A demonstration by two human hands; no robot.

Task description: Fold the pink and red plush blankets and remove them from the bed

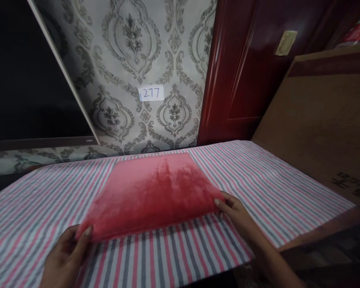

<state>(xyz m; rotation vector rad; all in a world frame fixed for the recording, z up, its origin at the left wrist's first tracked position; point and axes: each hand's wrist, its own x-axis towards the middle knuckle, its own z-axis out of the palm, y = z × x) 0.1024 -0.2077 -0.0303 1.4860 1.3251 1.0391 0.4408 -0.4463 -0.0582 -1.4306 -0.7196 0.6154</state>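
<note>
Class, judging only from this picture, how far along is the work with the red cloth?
Done: the red fleecy cloth lies folded into a flat rectangle on the pink, grey and white striped sheet. In hand: the left hand and right hand grip its two near corners. Left: letting go; any further fold cannot be told.

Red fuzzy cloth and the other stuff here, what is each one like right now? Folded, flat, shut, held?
Red fuzzy cloth: folded into a flat rectangle, lying on the sheet, near corners held.
Striped sheet: spread flat under the cloth.
Left hand: pinching the cloth's near left corner.
Right hand: gripping the cloth's near right corner.
Red door: shut.
Paper label 277: stuck flat on the wallpaper.
</note>
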